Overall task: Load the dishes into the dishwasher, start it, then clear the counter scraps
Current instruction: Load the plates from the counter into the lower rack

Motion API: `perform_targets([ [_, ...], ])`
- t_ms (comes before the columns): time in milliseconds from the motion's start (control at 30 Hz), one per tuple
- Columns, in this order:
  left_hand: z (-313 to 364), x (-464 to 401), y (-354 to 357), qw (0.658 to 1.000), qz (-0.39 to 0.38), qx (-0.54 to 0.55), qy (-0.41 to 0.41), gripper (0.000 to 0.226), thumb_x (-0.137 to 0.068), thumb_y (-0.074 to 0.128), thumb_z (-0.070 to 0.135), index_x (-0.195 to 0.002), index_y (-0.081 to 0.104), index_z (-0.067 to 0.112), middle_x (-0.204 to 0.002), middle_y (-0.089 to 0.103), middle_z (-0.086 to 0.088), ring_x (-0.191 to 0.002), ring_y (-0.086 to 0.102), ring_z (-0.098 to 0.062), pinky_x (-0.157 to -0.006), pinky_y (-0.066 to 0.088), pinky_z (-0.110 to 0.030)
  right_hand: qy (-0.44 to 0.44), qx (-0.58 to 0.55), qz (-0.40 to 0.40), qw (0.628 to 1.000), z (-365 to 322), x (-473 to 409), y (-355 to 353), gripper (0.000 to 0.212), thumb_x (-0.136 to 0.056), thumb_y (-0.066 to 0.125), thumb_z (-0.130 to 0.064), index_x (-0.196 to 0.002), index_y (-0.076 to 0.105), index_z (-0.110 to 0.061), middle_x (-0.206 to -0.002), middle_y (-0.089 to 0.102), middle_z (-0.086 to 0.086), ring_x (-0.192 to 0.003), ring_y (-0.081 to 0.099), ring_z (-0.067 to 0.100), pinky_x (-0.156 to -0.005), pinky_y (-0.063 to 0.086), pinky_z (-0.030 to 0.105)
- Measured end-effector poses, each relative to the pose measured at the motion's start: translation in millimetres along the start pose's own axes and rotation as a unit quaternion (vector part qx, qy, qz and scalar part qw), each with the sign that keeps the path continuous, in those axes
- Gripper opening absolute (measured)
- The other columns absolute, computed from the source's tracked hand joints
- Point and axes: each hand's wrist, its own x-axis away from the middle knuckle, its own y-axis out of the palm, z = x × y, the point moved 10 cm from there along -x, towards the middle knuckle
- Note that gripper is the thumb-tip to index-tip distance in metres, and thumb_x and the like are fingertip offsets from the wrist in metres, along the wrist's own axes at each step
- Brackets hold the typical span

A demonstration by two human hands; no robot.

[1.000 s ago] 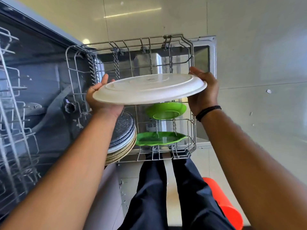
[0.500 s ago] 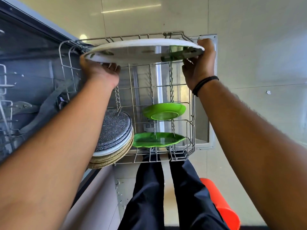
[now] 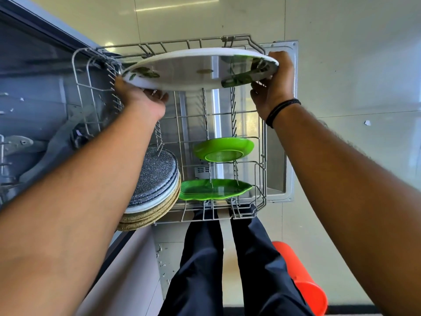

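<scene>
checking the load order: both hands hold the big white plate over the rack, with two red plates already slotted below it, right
Not quite. Both hands, left hand and right hand, do hold the big white plate over the rack, but the head view shows the two plates slotted below are green, not red.

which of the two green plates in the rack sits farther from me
The round green plate; it stands in the wire rack beyond the leaf-shaped green plate, which sits nearest the rack's front edge.

A white platter (image 3: 182, 74) bears green leaf prints, two plates (image 3: 224, 148) are bright green, stacked ones (image 3: 157, 176) speckled grey.
</scene>
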Motion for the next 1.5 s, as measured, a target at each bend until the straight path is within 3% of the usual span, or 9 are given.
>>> perform_targets([
  [133, -2.1, 2.0, 0.3, 1.0, -0.011, -0.024, -0.001, 0.04, -0.093, 0.045, 0.045, -0.104, 0.067, 0.014, -0.121, 0.07, -0.016, -0.11, 0.066, -0.032, -0.097, 0.05, -0.043, -0.006, 0.017, 0.006, 1.0, -1.9, -0.9, -5.3, 0.032, -0.067, 0.061, -0.043, -0.09, 0.06, -0.021, -0.085, 0.062, -0.002, -0.083, 0.055, 0.018, -0.069, 0.04, 0.028],
  [300, -1.5, 4.2, 2.9, 0.996, -0.01, -0.082, 0.018, 0.024, -0.089, 0.054, 0.038, -0.09, 0.066, 0.018, -0.112, 0.074, -0.009, -0.106, 0.068, -0.026, -0.092, 0.053, -0.035, -0.023, 0.001, 0.007, 1.0, -7.8, -0.3, -6.0, 0.017, -0.079, 0.059, -0.032, -0.089, 0.06, -0.019, -0.064, 0.065, -0.009, -0.074, 0.056, 0.016, -0.061, 0.042, 0.025],
  [367, -2.2, 5.1, 7.5, 0.993, -0.015, -0.116, 0.027, 0.025, -0.09, 0.053, 0.041, -0.093, 0.067, 0.02, -0.114, 0.074, -0.007, -0.106, 0.067, -0.023, -0.091, 0.052, -0.035, -0.031, 0.01, 0.026, 0.999, -11.7, 0.3, -6.2, 0.026, -0.071, 0.061, -0.038, -0.09, 0.063, -0.019, -0.071, 0.066, -0.007, -0.079, 0.059, 0.018, -0.064, 0.046, 0.026],
  [500, -7.7, 9.0, 11.0, 0.984, -0.02, -0.169, 0.049, 0.044, -0.091, 0.057, 0.057, -0.113, 0.07, 0.021, -0.114, 0.072, 0.0, -0.11, 0.062, -0.021, -0.086, 0.047, -0.035, -0.062, 0.047, 0.09, 0.993, -18.8, 0.3, -11.7, 0.05, -0.077, 0.06, -0.048, -0.115, 0.061, -0.017, -0.103, 0.068, 0.006, -0.1, 0.065, 0.023, -0.085, 0.055, 0.036],
  [667, -9.8, 10.7, 3.0, 0.979, -0.021, -0.193, 0.059, 0.052, -0.089, 0.056, 0.067, -0.121, 0.069, 0.028, -0.118, 0.07, 0.003, -0.114, 0.058, -0.019, -0.083, 0.044, -0.035, -0.071, 0.033, 0.109, 0.991, -17.3, -0.6, -8.6, 0.027, -0.094, 0.057, -0.04, -0.112, 0.06, -0.019, -0.102, 0.066, 0.003, -0.098, 0.064, 0.021, -0.094, 0.055, 0.045],
  [967, -7.0, 3.0, 5.4, 0.982, -0.011, -0.182, 0.043, 0.048, -0.093, 0.05, 0.065, -0.112, 0.07, 0.025, -0.113, 0.07, 0.002, -0.11, 0.06, -0.019, -0.091, 0.046, -0.037, -0.053, 0.037, 0.097, 0.993, -16.5, 1.2, -8.3, 0.039, -0.092, 0.059, -0.044, -0.122, 0.056, -0.019, -0.111, 0.068, 0.006, -0.1, 0.068, 0.024, -0.076, 0.057, 0.034],
  [1233, -9.1, 2.7, -0.7, 0.981, -0.005, -0.185, 0.05, 0.048, -0.094, 0.046, 0.07, -0.107, 0.067, 0.029, -0.116, 0.068, 0.0, -0.112, 0.059, -0.019, -0.093, 0.046, -0.038, -0.019, 0.002, 0.097, 0.995, 0.1, 13.2, -13.4, 0.037, -0.097, 0.052, -0.05, -0.125, 0.048, -0.027, -0.103, 0.056, -0.005, -0.111, 0.061, 0.03, -0.085, 0.052, 0.041],
  [1500, -27.3, 21.7, -37.7, 0.979, 0.007, -0.202, 0.016, 0.061, -0.093, 0.044, 0.073, -0.134, 0.055, 0.028, -0.12, 0.056, -0.007, -0.109, 0.057, -0.024, -0.086, 0.053, -0.039, 0.006, 0.02, 0.089, 0.996, 23.0, 43.1, -19.0, 0.033, -0.097, 0.052, -0.051, -0.122, 0.047, -0.03, -0.137, 0.05, 0.005, -0.106, 0.063, 0.027, -0.083, 0.053, 0.038],
])
